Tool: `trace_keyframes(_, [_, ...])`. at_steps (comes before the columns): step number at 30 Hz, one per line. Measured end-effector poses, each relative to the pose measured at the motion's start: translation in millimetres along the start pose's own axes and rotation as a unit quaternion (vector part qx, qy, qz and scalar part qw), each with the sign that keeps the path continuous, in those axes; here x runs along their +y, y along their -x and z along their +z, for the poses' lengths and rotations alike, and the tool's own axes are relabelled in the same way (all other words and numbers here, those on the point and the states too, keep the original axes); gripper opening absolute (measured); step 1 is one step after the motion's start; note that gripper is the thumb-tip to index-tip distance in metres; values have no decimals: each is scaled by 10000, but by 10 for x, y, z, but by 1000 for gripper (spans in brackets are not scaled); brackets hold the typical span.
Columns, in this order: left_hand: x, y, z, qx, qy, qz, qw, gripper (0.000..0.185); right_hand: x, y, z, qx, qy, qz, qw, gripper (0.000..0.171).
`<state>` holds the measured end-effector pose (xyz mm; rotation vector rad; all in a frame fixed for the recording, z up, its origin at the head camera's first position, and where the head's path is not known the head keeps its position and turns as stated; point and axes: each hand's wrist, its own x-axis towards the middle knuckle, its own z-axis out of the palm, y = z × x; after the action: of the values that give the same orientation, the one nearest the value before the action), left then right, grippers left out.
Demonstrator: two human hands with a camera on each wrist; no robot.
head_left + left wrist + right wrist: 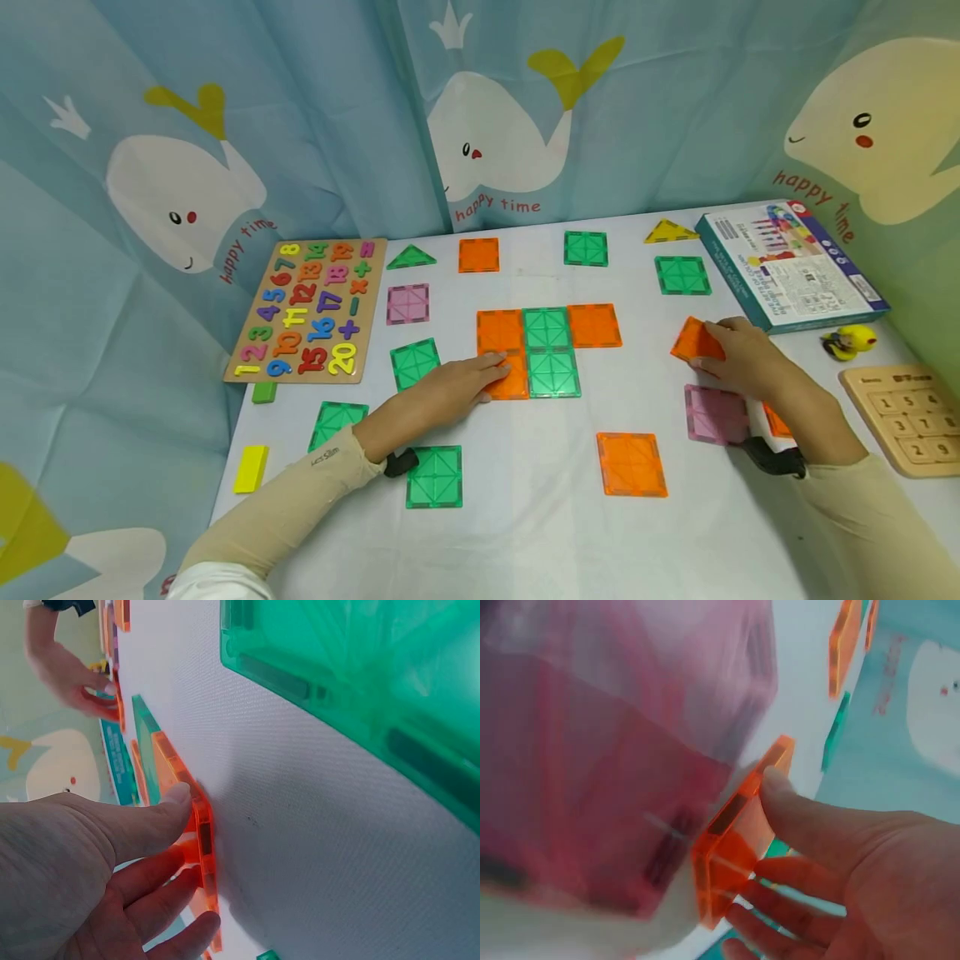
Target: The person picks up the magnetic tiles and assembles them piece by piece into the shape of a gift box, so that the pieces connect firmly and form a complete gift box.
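On the table, a joined block of magnetic tiles has two green squares [553,372] in the middle and orange squares [595,325] on its sides. My left hand [457,389] holds the block's near-left orange square tile [512,382], thumb against its edge [204,829] and fingers over its face. At the right, my right hand [738,354] pinches another orange square tile [693,342] between thumb and fingers, tilted in the right wrist view [739,832]. A pink square tile [712,412] lies just nearer than it, large and blurred in the right wrist view.
Loose tiles lie around, including an orange square [632,464] in front and a green square [435,477] by the left wrist. A number board [360,333] stands at the left. A box [810,267], a yellow figure [850,342] and a wooden number board [900,375] are at the right.
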<state>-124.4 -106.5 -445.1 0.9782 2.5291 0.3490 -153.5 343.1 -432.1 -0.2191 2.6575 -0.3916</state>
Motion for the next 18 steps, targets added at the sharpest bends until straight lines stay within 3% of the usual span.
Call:
trace_keyframes(11, [1, -8, -4, 8, -6, -52, 10000, 57, -635, 125, 290, 190, -80, -838, 9963, 70])
trace_keyframes(18, [0, -12, 5, -19, -1, -74, 10000, 57, -897, 144, 450, 428, -48, -1603, 9861, 58])
